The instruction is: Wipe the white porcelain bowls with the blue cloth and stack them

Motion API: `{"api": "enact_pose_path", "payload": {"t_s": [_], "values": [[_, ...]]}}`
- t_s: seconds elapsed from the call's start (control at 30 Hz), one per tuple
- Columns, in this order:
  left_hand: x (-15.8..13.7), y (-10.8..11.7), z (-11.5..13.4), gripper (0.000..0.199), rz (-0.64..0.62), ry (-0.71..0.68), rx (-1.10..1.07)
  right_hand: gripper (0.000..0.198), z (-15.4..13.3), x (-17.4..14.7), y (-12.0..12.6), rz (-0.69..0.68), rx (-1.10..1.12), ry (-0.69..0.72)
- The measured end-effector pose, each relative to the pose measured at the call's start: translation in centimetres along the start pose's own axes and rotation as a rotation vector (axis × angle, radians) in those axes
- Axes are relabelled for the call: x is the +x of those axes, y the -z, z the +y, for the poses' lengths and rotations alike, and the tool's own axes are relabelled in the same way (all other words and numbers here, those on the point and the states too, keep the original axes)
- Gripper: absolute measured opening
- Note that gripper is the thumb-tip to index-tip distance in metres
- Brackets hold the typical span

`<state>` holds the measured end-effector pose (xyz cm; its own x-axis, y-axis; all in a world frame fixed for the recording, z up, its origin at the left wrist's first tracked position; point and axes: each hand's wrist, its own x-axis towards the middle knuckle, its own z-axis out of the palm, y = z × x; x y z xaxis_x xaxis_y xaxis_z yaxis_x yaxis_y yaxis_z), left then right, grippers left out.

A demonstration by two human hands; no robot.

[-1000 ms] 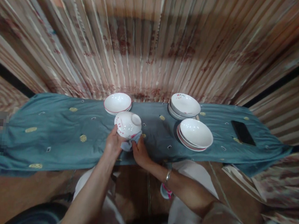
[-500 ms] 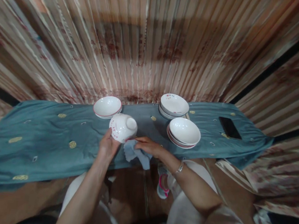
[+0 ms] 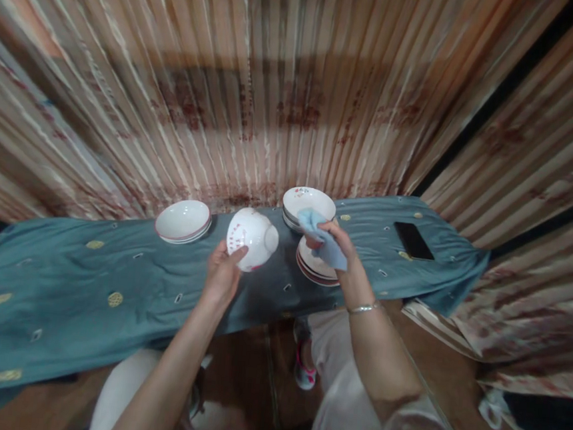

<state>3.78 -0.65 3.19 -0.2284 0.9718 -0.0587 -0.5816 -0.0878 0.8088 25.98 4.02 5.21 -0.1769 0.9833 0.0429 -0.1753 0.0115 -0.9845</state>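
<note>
My left hand [image 3: 224, 270] grips a white bowl [image 3: 249, 238] with red markings by its rim. The bowl is tilted on its side above the table, its foot facing right. In my right hand [image 3: 339, 243] is a light blue cloth [image 3: 331, 249], lifted away from the bowl. Behind and below that hand stand two stacks of white bowls: a rear stack [image 3: 300, 199] with a floral mark inside the top one, and a front stack [image 3: 312, 264], partly hidden by the cloth. To the left sits a stack of red-rimmed white bowls [image 3: 183, 219].
A green patterned cloth [image 3: 155, 284] covers the long, narrow table. A black phone [image 3: 413, 241] lies toward its right end. Pleated curtains [image 3: 276, 107] hang behind the table and along the right side. Dark poles stand at both sides.
My right hand has raised the cloth off the bowl, up and to the right, over the right-hand stacks. The bowl in my left hand has turned, its foot now facing right. The view has shifted somewhat.
</note>
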Motion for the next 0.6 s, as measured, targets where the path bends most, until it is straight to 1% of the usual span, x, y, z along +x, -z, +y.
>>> {"api": "enact_pose_path", "payload": {"t_s": [0.1, 0.17, 0.23, 0.3, 0.4, 0.5, 0.6], "values": [[-0.4, -2.8, -0.5, 0.027, -0.095, -0.103, 0.172, 0.027, -0.6, -0.2, 2.7, 0.04, 0.224, 0.124], [-0.8, -4.6, -1.2, 0.021, -0.197, -0.132, 0.331, 0.031, -0.9, -0.6, 4.4, 0.125, 0.279, 0.218], [-1.3, -6.1, -2.3, 0.016, -0.287, -0.189, 0.435, 0.035, -1.1, -0.9, 5.9, 0.204, 0.301, 0.269], [-1.7, -7.2, -3.8, 0.021, -0.422, -0.287, 0.544, 0.036, -1.1, -1.2, 7.0, 0.255, 0.343, 0.287], [-2.0, -8.1, -6.1, 0.02, -0.709, -0.415, 0.808, 0.035, -1.1, -1.5, 8.0, 0.275, 0.46, 0.279], [-2.0, -8.2, -7.5, 0.025, -0.844, -0.558, 1.067, 0.035, -1.3, -1.9, 8.5, 0.275, 0.587, 0.251], [-2.1, -8.1, -7.8, 0.03, -0.936, -0.679, 1.413, 0.033, -1.6, -2.2, 8.9, 0.241, 0.731, 0.253]]}}
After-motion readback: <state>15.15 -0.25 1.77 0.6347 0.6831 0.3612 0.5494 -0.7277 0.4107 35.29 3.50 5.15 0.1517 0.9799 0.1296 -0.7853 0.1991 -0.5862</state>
